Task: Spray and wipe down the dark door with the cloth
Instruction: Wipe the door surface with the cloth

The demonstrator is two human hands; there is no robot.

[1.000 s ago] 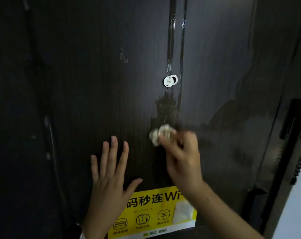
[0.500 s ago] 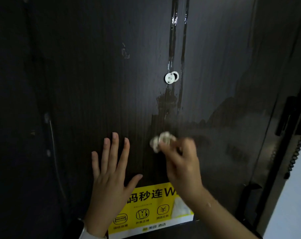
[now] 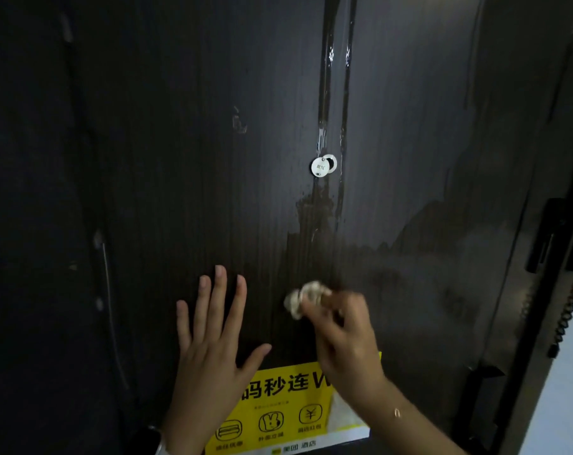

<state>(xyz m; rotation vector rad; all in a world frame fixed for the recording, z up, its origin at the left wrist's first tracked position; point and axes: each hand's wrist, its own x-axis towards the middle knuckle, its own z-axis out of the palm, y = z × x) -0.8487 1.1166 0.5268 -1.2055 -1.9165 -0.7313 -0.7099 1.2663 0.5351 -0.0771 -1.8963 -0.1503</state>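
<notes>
The dark wood-grain door (image 3: 186, 165) fills the view. Wet streaks run down it from the top, past a round silver peephole cover (image 3: 323, 166). Below the peephole, my right hand (image 3: 345, 343) grips a small wadded white cloth (image 3: 306, 296) and holds it against the door. My left hand (image 3: 212, 353) lies flat on the door with fingers straight and spread, left of the cloth. No spray bottle is in view.
A yellow sticker (image 3: 288, 412) with black characters is stuck on the door under my hands. At the right edge stand the dark door frame with latch hardware (image 3: 544, 238) and a black coiled cord (image 3: 570, 310). A thin metal bar (image 3: 109, 300) runs down the left side.
My right hand with the cloth has slid a little downward on the door. My left hand stays flat in the same spot.
</notes>
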